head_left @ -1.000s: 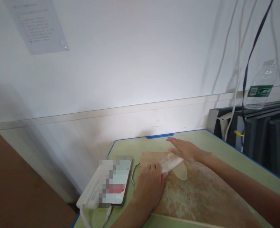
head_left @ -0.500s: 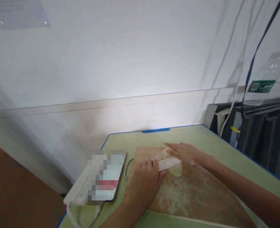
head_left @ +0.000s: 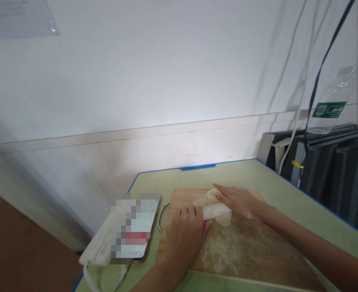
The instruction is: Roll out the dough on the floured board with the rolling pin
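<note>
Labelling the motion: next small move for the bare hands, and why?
Probably a short roll of the white cylindrical pin across the flat pale dough: the left hand grips one end, the right hand lies at the other, and dough shows on both sides of the pin.

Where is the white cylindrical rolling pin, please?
In the head view, the white rolling pin lies across pale flat dough, lower right of centre, between the left hand and right hand.
</note>
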`<state>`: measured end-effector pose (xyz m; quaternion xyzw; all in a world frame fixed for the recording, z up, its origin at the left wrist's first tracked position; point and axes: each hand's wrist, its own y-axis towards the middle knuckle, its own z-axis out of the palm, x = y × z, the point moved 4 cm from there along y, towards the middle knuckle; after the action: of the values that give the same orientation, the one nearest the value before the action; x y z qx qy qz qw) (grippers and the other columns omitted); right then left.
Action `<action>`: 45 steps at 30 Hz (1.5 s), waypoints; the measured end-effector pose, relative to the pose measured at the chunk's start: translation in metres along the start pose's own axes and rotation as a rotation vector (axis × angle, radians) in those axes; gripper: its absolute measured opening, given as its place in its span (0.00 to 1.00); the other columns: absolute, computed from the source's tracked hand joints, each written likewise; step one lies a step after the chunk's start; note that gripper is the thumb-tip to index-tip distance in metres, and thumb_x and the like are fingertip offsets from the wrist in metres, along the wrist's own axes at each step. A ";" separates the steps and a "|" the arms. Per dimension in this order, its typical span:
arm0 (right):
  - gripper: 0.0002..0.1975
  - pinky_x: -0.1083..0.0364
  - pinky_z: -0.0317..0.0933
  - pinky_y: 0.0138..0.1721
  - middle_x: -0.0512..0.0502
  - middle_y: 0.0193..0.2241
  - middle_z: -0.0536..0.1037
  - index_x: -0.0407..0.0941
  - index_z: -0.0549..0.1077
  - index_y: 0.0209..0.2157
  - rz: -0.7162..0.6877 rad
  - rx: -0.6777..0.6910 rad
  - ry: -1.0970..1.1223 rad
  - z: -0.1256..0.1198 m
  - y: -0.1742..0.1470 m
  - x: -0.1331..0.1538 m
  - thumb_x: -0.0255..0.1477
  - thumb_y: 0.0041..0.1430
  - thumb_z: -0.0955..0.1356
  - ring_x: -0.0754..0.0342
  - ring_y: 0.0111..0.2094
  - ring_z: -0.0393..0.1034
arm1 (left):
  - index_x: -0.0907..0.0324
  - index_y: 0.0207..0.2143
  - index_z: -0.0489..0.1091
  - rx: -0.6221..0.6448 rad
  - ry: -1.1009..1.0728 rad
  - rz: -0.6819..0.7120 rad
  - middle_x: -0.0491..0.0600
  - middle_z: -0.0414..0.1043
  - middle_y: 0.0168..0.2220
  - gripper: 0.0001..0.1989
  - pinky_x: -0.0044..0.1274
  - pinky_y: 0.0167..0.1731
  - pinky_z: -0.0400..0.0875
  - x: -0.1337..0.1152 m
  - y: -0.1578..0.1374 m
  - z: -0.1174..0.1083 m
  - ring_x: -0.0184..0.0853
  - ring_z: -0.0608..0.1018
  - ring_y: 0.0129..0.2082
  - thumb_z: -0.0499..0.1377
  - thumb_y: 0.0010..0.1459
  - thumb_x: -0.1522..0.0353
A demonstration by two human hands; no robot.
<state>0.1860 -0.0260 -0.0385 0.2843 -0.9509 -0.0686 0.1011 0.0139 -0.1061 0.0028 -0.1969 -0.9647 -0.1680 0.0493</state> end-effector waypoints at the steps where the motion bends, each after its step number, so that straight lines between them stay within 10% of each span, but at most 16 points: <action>1: 0.24 0.47 0.54 0.52 0.45 0.57 0.59 0.48 0.57 0.57 -0.009 -0.009 -0.003 0.000 -0.001 0.000 0.40 0.62 0.51 0.48 0.53 0.59 | 0.60 0.35 0.66 0.006 -0.004 -0.001 0.51 0.69 0.32 0.10 0.30 0.29 0.66 -0.001 0.000 -0.001 0.42 0.71 0.31 0.53 0.57 0.63; 38: 0.28 0.43 0.46 0.56 0.38 0.57 0.59 0.40 0.52 0.59 0.023 -0.126 -0.024 -0.020 -0.058 0.039 0.41 0.62 0.53 0.47 0.57 0.51 | 0.63 0.36 0.67 0.164 -0.087 0.031 0.54 0.72 0.32 0.13 0.33 0.32 0.68 -0.017 -0.012 0.000 0.43 0.74 0.33 0.50 0.59 0.62; 45: 0.16 0.42 0.49 0.55 0.38 0.49 0.68 0.43 0.65 0.44 0.005 -0.189 0.008 -0.021 -0.076 0.043 0.38 0.60 0.58 0.47 0.54 0.57 | 0.63 0.38 0.67 0.140 -0.128 0.092 0.54 0.71 0.35 0.15 0.35 0.35 0.66 -0.014 -0.013 -0.001 0.45 0.73 0.36 0.49 0.60 0.62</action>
<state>0.1961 -0.1145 -0.0256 0.2713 -0.9405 -0.1566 0.1315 0.0217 -0.1226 -0.0029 -0.2475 -0.9651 -0.0849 0.0088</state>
